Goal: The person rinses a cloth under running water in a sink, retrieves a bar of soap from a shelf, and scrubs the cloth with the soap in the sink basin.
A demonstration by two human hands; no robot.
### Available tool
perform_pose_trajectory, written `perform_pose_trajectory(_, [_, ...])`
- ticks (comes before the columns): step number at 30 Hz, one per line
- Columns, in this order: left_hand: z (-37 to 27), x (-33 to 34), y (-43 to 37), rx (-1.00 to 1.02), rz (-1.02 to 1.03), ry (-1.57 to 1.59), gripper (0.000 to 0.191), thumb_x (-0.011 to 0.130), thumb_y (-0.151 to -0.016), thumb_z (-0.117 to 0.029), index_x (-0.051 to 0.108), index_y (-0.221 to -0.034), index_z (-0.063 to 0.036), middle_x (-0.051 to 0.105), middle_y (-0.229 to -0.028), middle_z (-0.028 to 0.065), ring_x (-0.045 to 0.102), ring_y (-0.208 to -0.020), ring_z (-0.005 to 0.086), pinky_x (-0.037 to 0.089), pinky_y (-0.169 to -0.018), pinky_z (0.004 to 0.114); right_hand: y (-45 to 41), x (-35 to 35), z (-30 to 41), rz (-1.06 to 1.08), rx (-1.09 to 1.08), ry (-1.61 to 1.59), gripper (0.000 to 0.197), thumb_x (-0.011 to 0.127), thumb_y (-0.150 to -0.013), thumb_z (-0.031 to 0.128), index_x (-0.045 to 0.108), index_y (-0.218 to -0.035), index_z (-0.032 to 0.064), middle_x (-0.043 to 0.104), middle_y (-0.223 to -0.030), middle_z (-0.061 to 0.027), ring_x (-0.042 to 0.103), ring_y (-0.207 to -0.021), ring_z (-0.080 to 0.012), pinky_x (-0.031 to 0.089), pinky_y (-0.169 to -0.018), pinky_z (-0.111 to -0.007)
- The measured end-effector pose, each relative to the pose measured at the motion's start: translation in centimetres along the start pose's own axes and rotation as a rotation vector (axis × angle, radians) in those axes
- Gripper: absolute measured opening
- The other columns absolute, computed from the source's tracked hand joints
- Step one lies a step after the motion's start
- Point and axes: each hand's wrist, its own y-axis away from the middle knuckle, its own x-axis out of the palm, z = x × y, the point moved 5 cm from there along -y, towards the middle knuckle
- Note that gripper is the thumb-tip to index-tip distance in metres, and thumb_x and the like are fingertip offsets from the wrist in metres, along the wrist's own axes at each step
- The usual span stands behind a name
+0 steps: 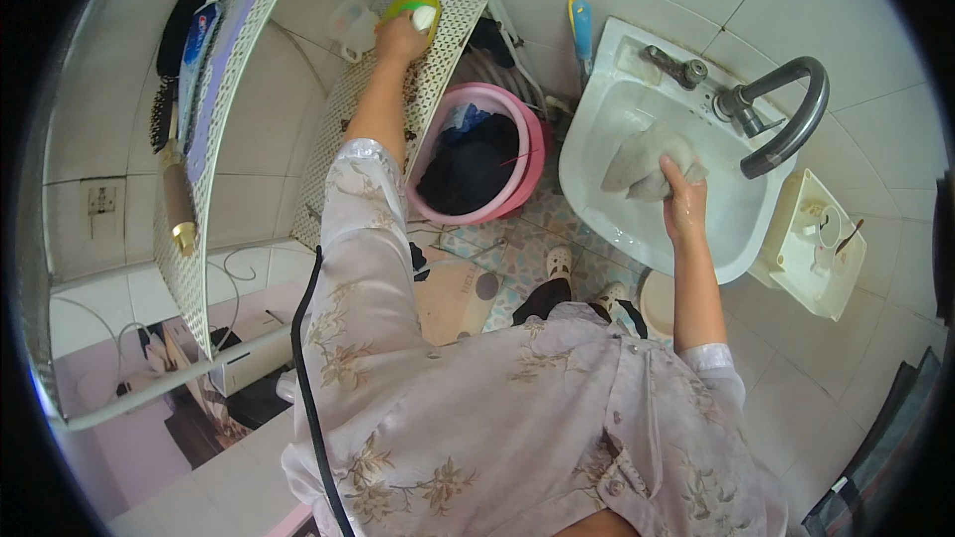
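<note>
My left hand reaches to a yellow-green soap dish on a perforated metal shelf. Its fingers are at a white bar of soap; whether they grip it cannot be told. Over the basin of the white ceramic sink, my right hand holds a wet greyish cloth, thumb on top. The cloth hangs bunched to the left of the hand. A curved metal faucet rises at the sink's right rear.
A pink basin with dark clothes stands between shelf and sink. A blue-handled brush is by the wall. A cream plastic tray with a cup is right of the sink. An upper shelf holds toothpaste and a hairbrush.
</note>
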Motion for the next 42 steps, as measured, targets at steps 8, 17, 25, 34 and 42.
perform_pose_trajectory(8, [0.8,-3.3,-0.5,-0.039,-0.311,0.239,0.042,0.06,-0.058,-0.021,0.046,-0.093,-0.0036,0.054,-0.089,0.0162,0.053,-0.08,0.0267,0.042,-0.066,0.036,0.2,3.3,-0.6,0.028,0.207,-0.13,0.037,0.056,-0.07,0.005,0.043,-0.104,-0.0006,0.049,-0.099,-0.009,0.048,-0.09,-0.0187,0.038,-0.077,-0.029])
perform_pose_trajectory(17, [-21.9,-3.5,16.1,0.416,-0.008,1.032,0.044,0.057,-0.056,-0.014,0.041,-0.095,-0.0026,0.052,-0.08,0.0165,0.052,-0.073,0.031,0.042,-0.063,0.037,-0.3,6.0,-0.3,0.122,-0.086,0.487,0.023,0.049,-0.074,0.006,0.05,-0.096,-0.0002,0.053,-0.081,-0.0046,0.048,-0.075,-0.0121,0.037,-0.068,-0.025])
perform_pose_trajectory(25, [-22.5,1.9,13.5,0.389,0.159,1.105,0.039,0.047,-0.065,-0.013,0.038,-0.102,-0.0073,0.05,-0.085,0.0196,0.048,-0.078,0.0363,0.039,-0.068,0.037,1.1,5.7,0.8,0.349,-0.183,0.602,0.032,0.046,-0.07,-0.003,0.051,-0.101,0.0018,0.056,-0.084,-0.0038,0.048,-0.075,-0.0089,0.039,-0.065,-0.021])
perform_pose_trajectory(34, [-27.0,-1.7,18.7,0.479,0.023,0.907,0.031,0.044,-0.066,-0.006,0.04,-0.097,-0.0086,0.049,-0.074,0.018,0.051,-0.069,0.0316,0.04,-0.061,0.035,1.0,3.7,0.0,0.153,-0.064,0.503,0.029,0.048,-0.073,0.004,0.049,-0.102,0.0012,0.052,-0.092,-0.0041,0.047,-0.08,-0.0105,0.037,-0.072,-0.022])
perform_pose_trajectory(42, [-22.8,0.4,15.1,0.124,0.106,1.1,0.029,0.05,-0.066,-0.01,0.042,-0.094,-0.0103,0.052,-0.078,0.0175,0.049,-0.079,0.0343,0.039,-0.068,0.041,1.3,4.1,1.6,0.2,-0.011,0.285,0.026,0.049,-0.073,0.006,0.049,-0.097,-0.001,0.052,-0.088,-0.0039,0.046,-0.083,-0.0121,0.035,-0.074,-0.023])
